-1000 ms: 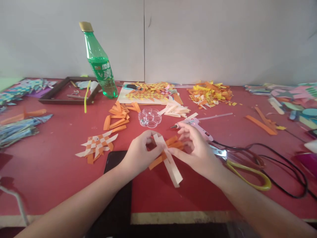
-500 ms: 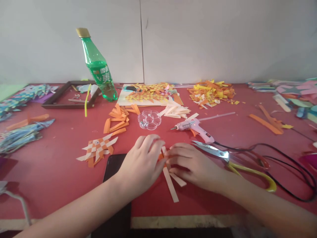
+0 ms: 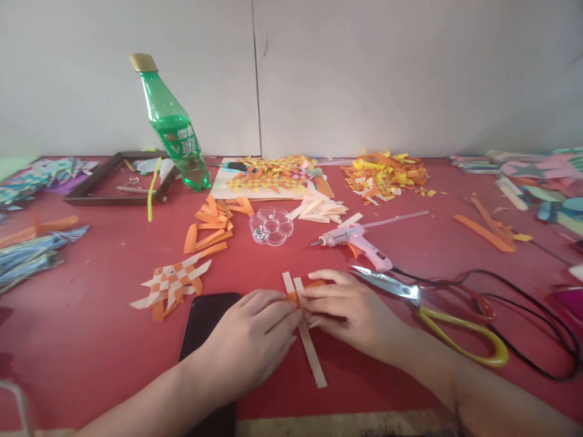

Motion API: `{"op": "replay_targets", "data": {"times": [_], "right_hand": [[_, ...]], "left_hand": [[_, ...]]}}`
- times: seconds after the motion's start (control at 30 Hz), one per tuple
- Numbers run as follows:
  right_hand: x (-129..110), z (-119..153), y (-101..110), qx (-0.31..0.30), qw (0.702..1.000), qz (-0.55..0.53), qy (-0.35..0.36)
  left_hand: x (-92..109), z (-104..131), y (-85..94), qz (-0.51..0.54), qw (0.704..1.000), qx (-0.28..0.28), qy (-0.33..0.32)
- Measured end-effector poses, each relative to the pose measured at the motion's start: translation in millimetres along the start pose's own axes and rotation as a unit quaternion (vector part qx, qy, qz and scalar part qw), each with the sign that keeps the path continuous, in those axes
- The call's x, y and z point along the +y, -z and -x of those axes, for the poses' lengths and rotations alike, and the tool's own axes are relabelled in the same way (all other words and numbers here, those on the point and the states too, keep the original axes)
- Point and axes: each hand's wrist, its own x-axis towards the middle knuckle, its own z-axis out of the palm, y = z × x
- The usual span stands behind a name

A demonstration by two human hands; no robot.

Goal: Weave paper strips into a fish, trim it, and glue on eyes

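Note:
My left hand (image 3: 262, 331) is closed, its fingertips pinching orange and cream paper strips (image 3: 311, 355) from the left. From the right, my right hand (image 3: 348, 303) curls its fingers onto the same strips. One long cream strip slants toward the table's front edge; two cream ends stick up beyond the fingers, and a bit of orange shows between the hands. The crossing of the strips is mostly hidden by my fingers. Left of my hands lies a woven orange-and-cream paper fish (image 3: 173, 280). A black phone (image 3: 207, 315) lies partly under my left wrist.
Scissors (image 3: 437, 315) and a pink glue gun (image 3: 359, 243) with a looping black cord lie at right. Behind are a clear flower-shaped tray (image 3: 272, 226), orange strips (image 3: 209, 224), cream strips (image 3: 321, 209), yellow-orange scraps (image 3: 387, 173), a green bottle (image 3: 177, 133) and a dark frame (image 3: 73, 193).
My left hand has moved down and its fingers now close lower on the strips. Two cream ends show beyond my hands; the short lower strip is now out of sight. The view has shifted slightly.

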Motion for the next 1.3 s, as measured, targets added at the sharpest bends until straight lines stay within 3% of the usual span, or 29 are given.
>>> {"op": "replay_targets", "data": {"times": [0.47,0.77,1.3], "right_hand": [[3.0,-1.8,3.6,-0.036,0.999,0.025,-0.006],[3.4,-2.0,-1.4,-0.019,1.0,0.02,-0.004],[2.8,1.1,2.2,-0.029,0.998,0.045,0.028]], "left_hand": [[0.5,-0.6,-4.7,0.007,1.0,-0.011,-0.002],[1.5,4.0,-4.8,0.012,0.995,-0.092,0.021],[0.8,3.8,-4.9,-0.002,1.0,-0.019,0.003]]}}
